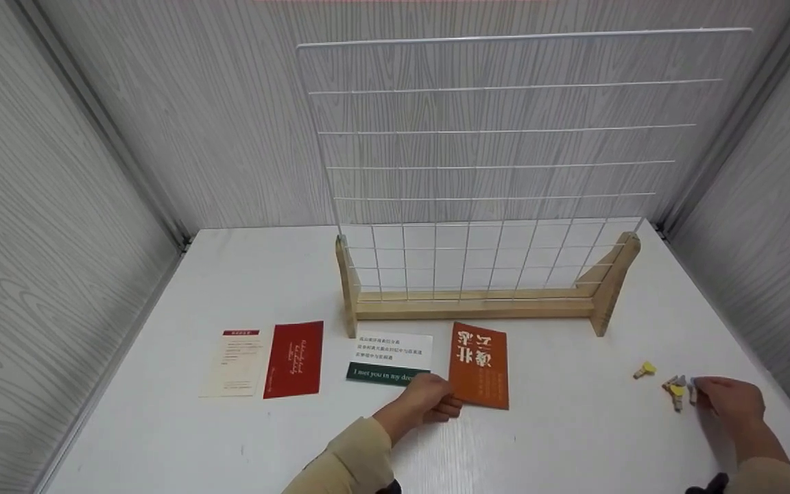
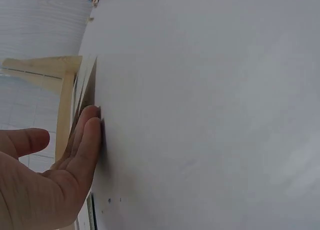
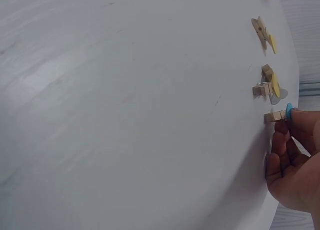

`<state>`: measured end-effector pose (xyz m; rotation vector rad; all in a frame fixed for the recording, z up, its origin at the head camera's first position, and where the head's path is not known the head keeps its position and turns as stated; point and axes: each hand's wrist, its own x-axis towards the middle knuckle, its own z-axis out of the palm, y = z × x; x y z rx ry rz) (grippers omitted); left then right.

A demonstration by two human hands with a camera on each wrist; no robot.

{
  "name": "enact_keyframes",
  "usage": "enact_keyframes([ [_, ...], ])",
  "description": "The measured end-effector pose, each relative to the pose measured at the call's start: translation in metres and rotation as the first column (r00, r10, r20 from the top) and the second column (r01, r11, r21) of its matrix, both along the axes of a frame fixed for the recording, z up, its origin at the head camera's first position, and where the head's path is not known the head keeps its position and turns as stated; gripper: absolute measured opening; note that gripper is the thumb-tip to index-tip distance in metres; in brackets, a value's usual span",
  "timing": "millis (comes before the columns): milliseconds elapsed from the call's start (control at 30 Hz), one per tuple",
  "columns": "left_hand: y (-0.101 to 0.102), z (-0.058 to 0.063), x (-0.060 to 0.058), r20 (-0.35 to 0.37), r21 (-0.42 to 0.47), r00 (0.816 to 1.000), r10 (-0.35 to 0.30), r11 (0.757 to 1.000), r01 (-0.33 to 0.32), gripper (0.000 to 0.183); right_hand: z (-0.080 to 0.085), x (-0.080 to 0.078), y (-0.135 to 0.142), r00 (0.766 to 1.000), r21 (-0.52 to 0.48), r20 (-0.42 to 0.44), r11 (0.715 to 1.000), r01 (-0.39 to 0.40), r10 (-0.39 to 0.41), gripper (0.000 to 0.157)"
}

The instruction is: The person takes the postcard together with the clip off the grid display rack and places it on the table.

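Note:
My left hand (image 1: 429,396) is at the lower left corner of an orange card (image 1: 481,370) with white lettering. In the left wrist view its fingers (image 2: 85,145) lie fairly straight along the card's near edge, and the thumb stands apart from them. Far to the right, my right hand (image 1: 734,401) pinches a small wooden clothespin (image 3: 276,116) by its blue end between thumb and fingertip, low over the table. Beside it lie other clothespins (image 3: 270,84), some with yellow decorations. A single yellow-topped clothespin (image 1: 644,370) lies a little farther left.
Behind the cards a white wire grid (image 1: 484,199) stands in a wooden base (image 1: 470,309). A white and green card (image 1: 391,353) lies left of the orange one, then a red card (image 1: 294,360) and a cream card (image 1: 232,363). Grey wood-grain panels enclose the table.

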<state>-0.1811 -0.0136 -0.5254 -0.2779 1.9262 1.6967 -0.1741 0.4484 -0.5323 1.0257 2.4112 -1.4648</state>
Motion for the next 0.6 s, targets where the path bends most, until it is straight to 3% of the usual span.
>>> enact_keyframes([
  [167, -0.0018, 0.0055, 0.0007, -0.032, -0.074, 0.999, -0.031, 0.997, 0.029, 0.016, -0.0022, 0.0012, 0.0001, 0.998, 0.080, -0.011, 0.995, -0.067, 0.068, 0.044],
  [600, -0.0070, 0.0097, 0.0020, -0.024, -0.094, 0.999, -0.023, 0.995, 0.020, 0.019, -0.0060, -0.0035, -0.0004, 0.999, 0.074, 0.027, 0.996, -0.047, 0.046, 0.045],
])
